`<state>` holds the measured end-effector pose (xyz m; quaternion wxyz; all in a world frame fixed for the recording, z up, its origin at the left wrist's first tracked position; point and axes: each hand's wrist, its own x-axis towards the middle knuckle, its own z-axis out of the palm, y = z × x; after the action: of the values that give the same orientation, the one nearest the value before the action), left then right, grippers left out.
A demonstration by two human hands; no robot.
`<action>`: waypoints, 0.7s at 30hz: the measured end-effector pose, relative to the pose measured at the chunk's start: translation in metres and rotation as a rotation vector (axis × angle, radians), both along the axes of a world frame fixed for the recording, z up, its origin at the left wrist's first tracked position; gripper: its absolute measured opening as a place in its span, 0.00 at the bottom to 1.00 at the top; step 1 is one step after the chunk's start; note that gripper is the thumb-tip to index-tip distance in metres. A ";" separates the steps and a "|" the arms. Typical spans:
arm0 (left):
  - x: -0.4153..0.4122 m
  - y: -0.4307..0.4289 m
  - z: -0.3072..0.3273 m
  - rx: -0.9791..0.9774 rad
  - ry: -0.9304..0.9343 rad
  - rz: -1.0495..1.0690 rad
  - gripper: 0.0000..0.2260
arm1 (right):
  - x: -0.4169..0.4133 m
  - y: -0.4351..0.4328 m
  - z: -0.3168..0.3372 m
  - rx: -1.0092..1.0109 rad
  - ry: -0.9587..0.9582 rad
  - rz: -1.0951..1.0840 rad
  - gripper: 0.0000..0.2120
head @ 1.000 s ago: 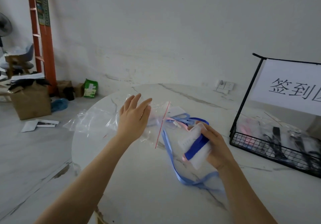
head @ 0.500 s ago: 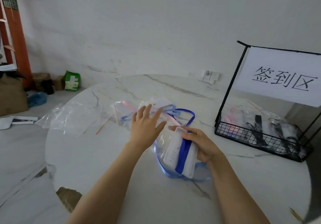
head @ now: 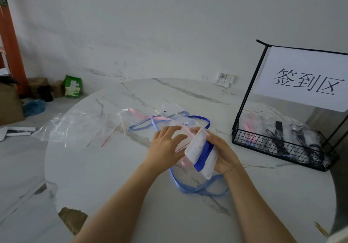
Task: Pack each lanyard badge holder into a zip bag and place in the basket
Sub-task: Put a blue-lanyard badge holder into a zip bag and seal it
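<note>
Holding badge holder (head: pixel 196 146) | zip bags (head: pixel 75 127), pink lanyard (head: pixel 148 116) ahead | basket (head: pixel 273 144) right

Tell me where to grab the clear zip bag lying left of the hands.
Pinch the red strip at its mouth, coming from the bag's right, the side nearest the left hand. The zip bag lies flat and limp on the table, so probably only an edge gives a hold, and that edge is where the badge holder goes in.

Counted things
One basket (head: pixel 273 146); one sign (head: pixel 305 80); two hands, left hand (head: pixel 165 148) and right hand (head: pixel 224 152); one badge holder (head: pixel 195 144) held.
</note>
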<state>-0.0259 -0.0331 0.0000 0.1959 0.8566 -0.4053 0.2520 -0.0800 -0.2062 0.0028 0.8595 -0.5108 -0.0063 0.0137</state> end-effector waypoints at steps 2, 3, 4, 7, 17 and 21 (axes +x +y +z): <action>0.001 0.001 -0.003 -0.055 0.019 0.007 0.12 | -0.001 0.001 0.001 -0.003 0.023 -0.002 0.34; 0.001 0.001 -0.004 -0.083 0.037 0.012 0.10 | -0.002 0.001 0.002 -0.012 0.023 -0.001 0.34; 0.002 0.001 -0.005 -0.113 0.045 0.022 0.08 | -0.003 0.002 0.003 -0.021 0.016 -0.001 0.33; 0.004 0.000 -0.005 -0.200 0.061 0.067 0.05 | -0.006 0.004 0.007 -0.055 0.016 -0.007 0.31; 0.005 0.001 -0.004 -0.324 0.097 0.242 0.02 | -0.011 0.003 0.009 -0.277 0.054 0.063 0.22; 0.003 0.000 -0.005 -0.339 0.136 0.224 0.01 | -0.011 0.005 0.009 -0.300 0.046 0.084 0.20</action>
<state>-0.0226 -0.0329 -0.0049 0.3349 0.8662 -0.2451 0.2785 -0.0911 -0.2014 0.0118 0.7720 -0.6325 -0.0057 0.0620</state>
